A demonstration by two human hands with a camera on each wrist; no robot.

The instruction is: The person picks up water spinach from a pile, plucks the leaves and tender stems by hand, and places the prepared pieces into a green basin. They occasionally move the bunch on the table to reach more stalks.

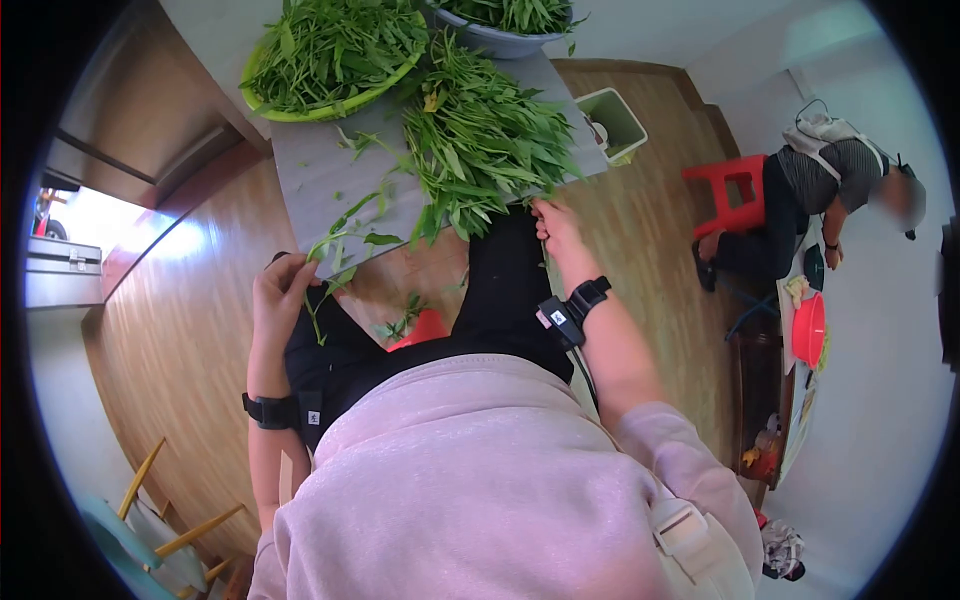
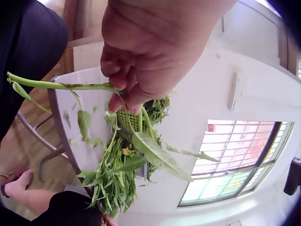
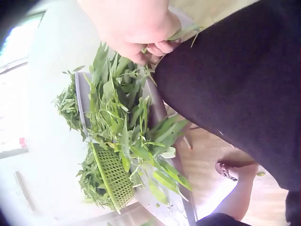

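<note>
Near the table's left front corner, my left hand [image 1: 277, 290] pinches a stalk of water spinach [image 2: 56, 85] between thumb and fingertips. Its thick stem sticks out to one side and its long leaves [image 2: 157, 153] hang on the other. My right hand [image 1: 560, 228] is at the front edge, over my right thigh, with its fingers curled. A bit of green water spinach [image 3: 186, 33] pokes out from those fingers, most of it hidden by them. Between the hands, a large heap of water spinach [image 1: 490, 135] lies on the grey table [image 1: 310, 180], its leaves hanging over the edge.
A green basket [image 3: 113, 174] and a grey-blue basin [image 1: 500, 40], both full of greens, stand at the back. Below the table is something red [image 1: 428, 325] with green scraps by it. A bin [image 1: 612, 122] stands to the right, beyond it a person on a red stool [image 1: 728, 195].
</note>
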